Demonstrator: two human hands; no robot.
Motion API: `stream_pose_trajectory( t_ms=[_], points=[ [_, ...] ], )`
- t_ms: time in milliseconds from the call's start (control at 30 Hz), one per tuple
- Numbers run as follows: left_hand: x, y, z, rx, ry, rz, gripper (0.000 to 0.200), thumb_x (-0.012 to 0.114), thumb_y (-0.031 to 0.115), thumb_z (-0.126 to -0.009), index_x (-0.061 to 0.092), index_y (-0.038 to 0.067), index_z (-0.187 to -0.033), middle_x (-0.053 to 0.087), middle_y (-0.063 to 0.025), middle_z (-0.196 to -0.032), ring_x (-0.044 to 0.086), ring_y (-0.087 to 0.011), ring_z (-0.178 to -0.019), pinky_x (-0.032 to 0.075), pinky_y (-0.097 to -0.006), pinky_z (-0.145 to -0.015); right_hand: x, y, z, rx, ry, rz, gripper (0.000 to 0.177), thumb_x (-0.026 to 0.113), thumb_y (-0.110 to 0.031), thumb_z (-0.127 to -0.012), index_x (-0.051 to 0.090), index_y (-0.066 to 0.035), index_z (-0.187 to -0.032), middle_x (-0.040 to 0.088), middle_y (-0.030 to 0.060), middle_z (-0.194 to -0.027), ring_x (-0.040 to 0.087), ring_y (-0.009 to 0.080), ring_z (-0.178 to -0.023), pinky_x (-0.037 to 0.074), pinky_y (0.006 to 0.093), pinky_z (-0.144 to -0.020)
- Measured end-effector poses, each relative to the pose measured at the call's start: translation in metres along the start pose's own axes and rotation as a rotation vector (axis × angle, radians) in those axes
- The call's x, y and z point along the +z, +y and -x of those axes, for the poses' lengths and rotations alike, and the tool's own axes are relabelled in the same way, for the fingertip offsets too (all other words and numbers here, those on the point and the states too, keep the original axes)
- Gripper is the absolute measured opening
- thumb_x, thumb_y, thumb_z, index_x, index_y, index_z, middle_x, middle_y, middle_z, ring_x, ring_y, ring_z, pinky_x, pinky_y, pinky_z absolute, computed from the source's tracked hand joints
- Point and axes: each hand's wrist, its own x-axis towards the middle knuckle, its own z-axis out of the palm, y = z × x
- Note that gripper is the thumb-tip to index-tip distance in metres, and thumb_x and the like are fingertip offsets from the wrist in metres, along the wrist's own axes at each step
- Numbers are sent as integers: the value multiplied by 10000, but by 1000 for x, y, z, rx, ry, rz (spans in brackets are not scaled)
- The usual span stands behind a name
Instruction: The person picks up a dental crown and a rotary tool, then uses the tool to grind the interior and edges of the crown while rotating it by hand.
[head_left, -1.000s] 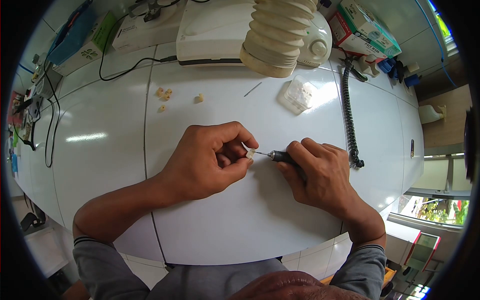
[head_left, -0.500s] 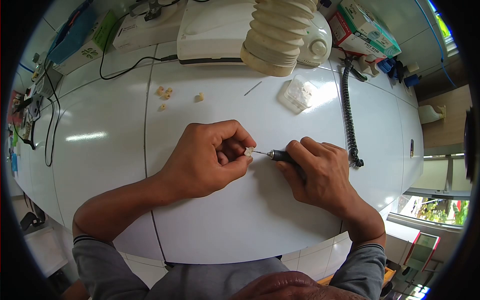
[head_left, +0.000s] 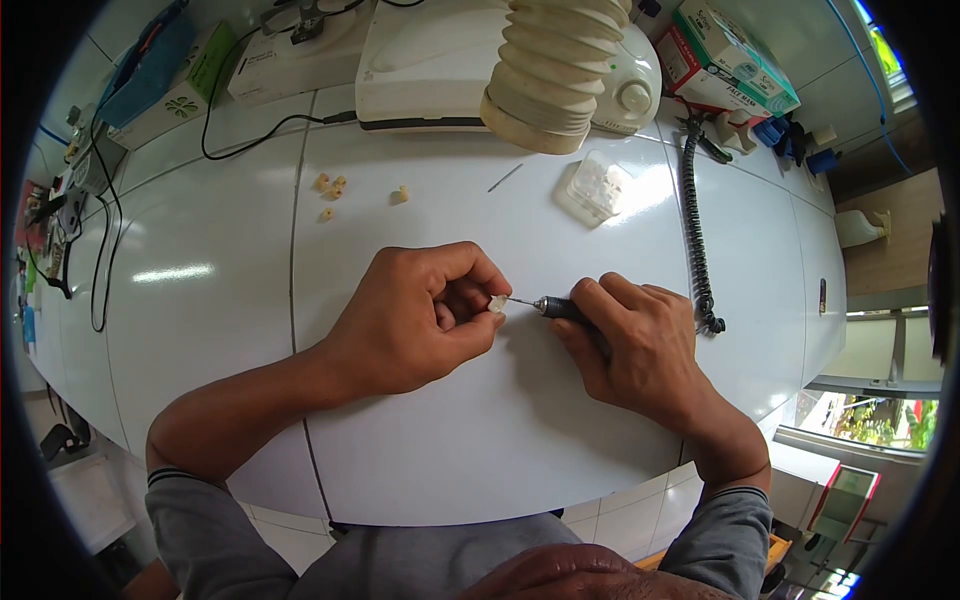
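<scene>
- Holding: left hand (head_left: 420,320), grip closed tight, thumb and forefinger pinching a small pale piece (head_left: 497,302) just above the worktop (head_left: 480,450), near its middle.
- Right hand (head_left: 640,345): grip wrapped pen-fashion around a dark handpiece (head_left: 565,311). Its thin bur (head_left: 520,301) points left, with the tip at the pale piece; actual contact is too fine to tell.
- Coiled cable (head_left: 697,220): runs from beside the right hand away to the far right of the worktop.
- Progress, as a judgement: work on this piece looks under way, not finished. How much of its surface has been done is hidden between the fingers.
- Loose pieces (head_left: 331,187): a small cluster of similar pale bits, with a single bit (head_left: 400,195) near it, far left and well apart from the hands. Whether they are finished cannot be told.
- Clear plastic box (head_left: 597,188) and thin pin (head_left: 506,178): behind the hands, apart from them.
- Ribbed hose (head_left: 555,75): its mouth hangs over the far side, above the box and pin.
- Room: bare worktop lies on all sides of the hands. The near edge runs close under the forearms, and the cable bounds the right.
</scene>
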Motion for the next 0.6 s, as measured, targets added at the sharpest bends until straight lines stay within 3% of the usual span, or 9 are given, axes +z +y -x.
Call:
stream_pose_trajectory(
  t_ms=[500, 600],
  points=[
    [-1, 3, 1, -8, -9, -13, 202, 844, 91, -974, 780, 16, -1151, 736, 16, -931, 604, 3, -778, 478, -187, -667, 2, 1, 0, -3, 10, 1, 261, 837, -321, -1020, 697, -105, -983, 582, 26, -725, 611, 245, -529, 468, 401, -531],
    [2, -3, 0, 70, 22, -13, 193, 821, 103, -969, 774, -6, -1121, 770, -25, -856, 631, -27, -680, 530, -227, -631, 2, 1, 1, -5, 14, 1, 263, 838, -321, -1019, 694, -105, -979, 581, 26, -725, 612, 244, -531, 469, 402, -531]
  ],
)
